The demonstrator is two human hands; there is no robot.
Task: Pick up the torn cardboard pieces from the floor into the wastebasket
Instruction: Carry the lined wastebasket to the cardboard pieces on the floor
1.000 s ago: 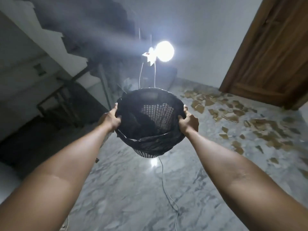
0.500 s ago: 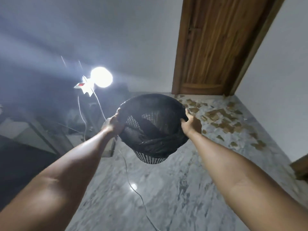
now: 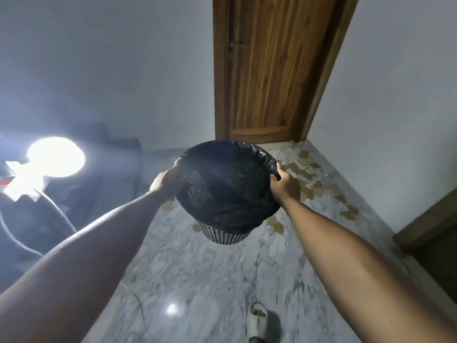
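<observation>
holding the wastebasket [image 3: 223, 220] up in the air, that's the picture here, both arms stretched out ahead and the basket hanging clear above the marble floor [image 3: 210, 273]. the left hand [image 3: 165, 183] is gripping the basket's left rim, fingers curled shut over the edge. the right hand [image 3: 284, 185] is clamping the right rim, thumb hooking over the black bin liner [image 3: 230, 201] that is lining the basket and folding down over its outer wall. the basket's white mesh base is showing below the liner's edge.

the torn cardboard pieces [image 3: 306, 179] are lying scattered on the floor beyond and to the right of the basket, running back toward the wooden door [image 3: 262, 70] that is standing behind the basket. a few more scraps are sitting just under the basket, left and right of its base.

well to the left of the basket a bright lamp [image 3: 55, 157] is glaring, a white cable [image 3: 59, 211] trailing down from it. nearer than the basket, at the bottom edge, a foot in a pale sandal [image 3: 258, 323] is standing on the marble.
</observation>
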